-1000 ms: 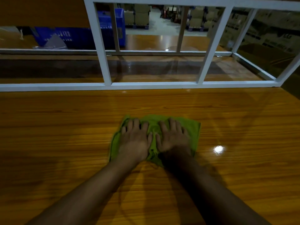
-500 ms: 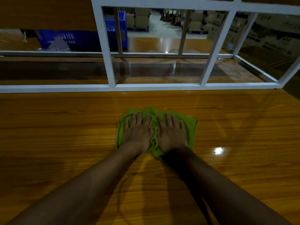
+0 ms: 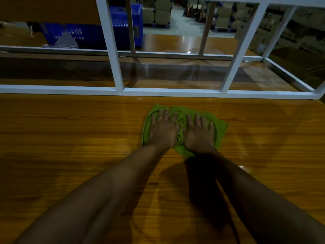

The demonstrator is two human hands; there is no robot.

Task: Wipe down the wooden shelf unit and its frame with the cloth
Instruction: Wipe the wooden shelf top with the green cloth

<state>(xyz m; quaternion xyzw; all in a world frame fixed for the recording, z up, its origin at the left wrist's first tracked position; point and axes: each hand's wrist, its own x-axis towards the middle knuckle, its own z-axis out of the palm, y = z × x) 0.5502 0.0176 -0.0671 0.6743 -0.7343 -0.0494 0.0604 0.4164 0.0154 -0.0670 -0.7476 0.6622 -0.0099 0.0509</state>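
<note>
A green cloth (image 3: pixel 219 126) lies bunched on the glossy wooden shelf top (image 3: pixel 70 138), a little short of its far edge. My left hand (image 3: pixel 163 131) and my right hand (image 3: pixel 198 133) press flat on the cloth side by side, fingers spread and pointing away from me. A fold of cloth is squeezed up between the two hands. The white metal frame (image 3: pixel 112 50) rises along the far edge of the shelf, with its bottom rail just beyond the cloth.
Behind the frame lies another wooden surface with a blue plastic crate (image 3: pixel 91 34) at the back left. Stacked cartons (image 3: pixel 161 13) stand on the warehouse floor further off. The shelf's right corner (image 3: pixel 318 94) is at the far right.
Both hands have pushed the cloth forward across the shelf, closer to the frame's bottom rail, and slightly to the right.
</note>
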